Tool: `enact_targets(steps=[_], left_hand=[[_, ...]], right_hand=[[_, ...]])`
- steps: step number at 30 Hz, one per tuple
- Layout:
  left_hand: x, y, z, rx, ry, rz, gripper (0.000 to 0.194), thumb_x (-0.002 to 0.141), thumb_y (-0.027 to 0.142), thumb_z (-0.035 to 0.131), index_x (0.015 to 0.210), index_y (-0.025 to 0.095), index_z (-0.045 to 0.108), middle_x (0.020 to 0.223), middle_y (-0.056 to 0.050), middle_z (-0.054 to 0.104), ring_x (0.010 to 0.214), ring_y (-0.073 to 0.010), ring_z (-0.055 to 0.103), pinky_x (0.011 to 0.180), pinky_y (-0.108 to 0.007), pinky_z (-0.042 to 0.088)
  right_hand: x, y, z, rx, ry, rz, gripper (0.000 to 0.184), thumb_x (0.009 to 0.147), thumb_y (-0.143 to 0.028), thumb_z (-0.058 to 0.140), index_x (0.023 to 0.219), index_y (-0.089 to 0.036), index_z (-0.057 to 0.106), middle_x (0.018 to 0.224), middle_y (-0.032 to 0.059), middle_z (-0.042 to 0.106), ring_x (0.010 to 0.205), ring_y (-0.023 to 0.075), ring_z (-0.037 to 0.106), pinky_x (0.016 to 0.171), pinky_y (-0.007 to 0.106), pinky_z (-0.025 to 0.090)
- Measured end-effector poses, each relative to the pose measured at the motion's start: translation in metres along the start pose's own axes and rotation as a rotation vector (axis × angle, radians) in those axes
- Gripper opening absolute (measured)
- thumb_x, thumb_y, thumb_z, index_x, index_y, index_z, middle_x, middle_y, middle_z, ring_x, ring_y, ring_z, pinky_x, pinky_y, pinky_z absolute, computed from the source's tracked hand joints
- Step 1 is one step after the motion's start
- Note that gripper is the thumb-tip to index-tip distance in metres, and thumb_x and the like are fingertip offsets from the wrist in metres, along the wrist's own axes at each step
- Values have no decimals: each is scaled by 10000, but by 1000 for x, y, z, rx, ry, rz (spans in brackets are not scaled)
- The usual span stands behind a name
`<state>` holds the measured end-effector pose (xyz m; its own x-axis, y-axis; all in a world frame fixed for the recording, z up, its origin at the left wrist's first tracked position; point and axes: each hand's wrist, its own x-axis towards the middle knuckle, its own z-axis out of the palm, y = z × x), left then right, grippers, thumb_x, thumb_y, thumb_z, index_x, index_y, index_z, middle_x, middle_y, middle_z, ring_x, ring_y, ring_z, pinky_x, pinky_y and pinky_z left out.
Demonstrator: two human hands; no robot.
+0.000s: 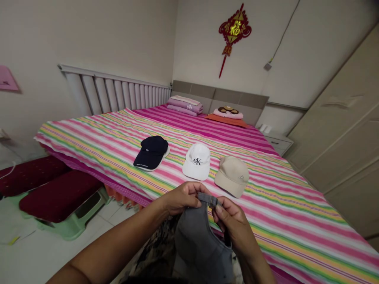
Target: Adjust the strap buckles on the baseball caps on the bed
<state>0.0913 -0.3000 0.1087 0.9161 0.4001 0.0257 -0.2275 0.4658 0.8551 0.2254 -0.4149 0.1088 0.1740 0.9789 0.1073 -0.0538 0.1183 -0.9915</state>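
A grey baseball cap (pixel 195 240) hangs from both my hands, its back strap uppermost and its crown toward my body. My left hand (pixel 186 199) pinches the strap on the left of a small metal buckle. On the buckle's other side, my right hand (pixel 231 217) grips the strap between thumb and fingers. Beyond my hands three caps lie in a row on the bed: a navy cap (pixel 154 148) at left, a white cap (pixel 197 159) with dark letters in the middle, and a beige cap (pixel 233 173) at right, nearest my right hand.
A striped sheet (pixel 284 197) covers the bed. Folded purple bedding (pixel 185 105) and a pink pillow (pixel 227 114) lie near the headboard (pixel 227 96). Low green stools (pixel 68 225) with dark red covers stand at left. A white radiator (pixel 118 90) lines the wall; a nightstand (pixel 278 142) stands at right.
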Motion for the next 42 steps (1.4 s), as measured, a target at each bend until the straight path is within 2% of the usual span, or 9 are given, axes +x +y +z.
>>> enact_targets(steps=[5,9,16,18,21,24,31,36,42], left_hand=[[4,-7,1,-172,-2,-50,224,529,153,671,741,78,655,641,-77,652,610,-148,592,644,-256,441],[8,-16,3,-112,103,-137,176,567,198,719,669,88,626,572,-51,625,504,-104,558,542,-214,425],[4,-17,4,-24,101,-192,242,503,231,770,643,88,635,536,-19,608,432,-70,516,448,-172,377],[3,-18,5,-10,140,-179,236,501,230,769,627,91,626,519,-9,596,414,-65,498,434,-174,365],[3,-22,5,7,184,-160,232,499,220,767,604,95,602,495,1,573,388,-57,460,414,-179,342],[4,-25,3,6,174,-147,220,518,221,756,596,91,597,490,-2,562,393,-55,442,418,-182,325],[1,-17,5,15,161,-120,290,431,228,795,557,92,571,475,9,545,417,-46,427,431,-173,276],[0,-14,7,98,186,-66,333,412,274,803,579,92,580,485,15,538,431,-48,422,435,-170,267],[0,-12,9,222,215,-16,325,492,337,770,573,102,561,469,42,477,405,-30,346,409,-172,234]], right_hand=[[-3,-3,-3,-40,-25,-9,280,777,-419,544,690,-159,487,546,-52,409,435,51,241,399,195,163],[-4,-4,-4,-144,-13,-19,279,789,-419,519,678,-165,480,554,-48,396,446,62,254,399,198,186],[-6,-7,-2,-354,109,-57,205,788,-369,515,707,-181,496,574,-39,451,471,87,389,418,202,301],[-8,-9,0,-498,166,-136,157,800,-336,508,776,-183,534,627,-14,523,534,118,482,476,225,378],[-12,-11,2,-809,243,-388,166,809,-253,516,953,-189,565,827,52,614,762,181,572,657,292,451],[-17,-14,4,-1004,194,-609,233,822,-177,496,1049,-193,550,933,81,621,866,192,571,714,304,457],[-17,-24,10,-1040,48,-598,251,848,-157,453,1067,-194,570,813,60,641,714,161,593,601,266,468],[-14,-28,9,-1040,80,-576,165,844,-171,470,926,-178,613,760,49,652,668,150,603,574,245,446],[-13,-21,10,-1308,124,-662,186,848,-143,411,834,-142,596,614,47,575,553,178,531,507,286,368]])
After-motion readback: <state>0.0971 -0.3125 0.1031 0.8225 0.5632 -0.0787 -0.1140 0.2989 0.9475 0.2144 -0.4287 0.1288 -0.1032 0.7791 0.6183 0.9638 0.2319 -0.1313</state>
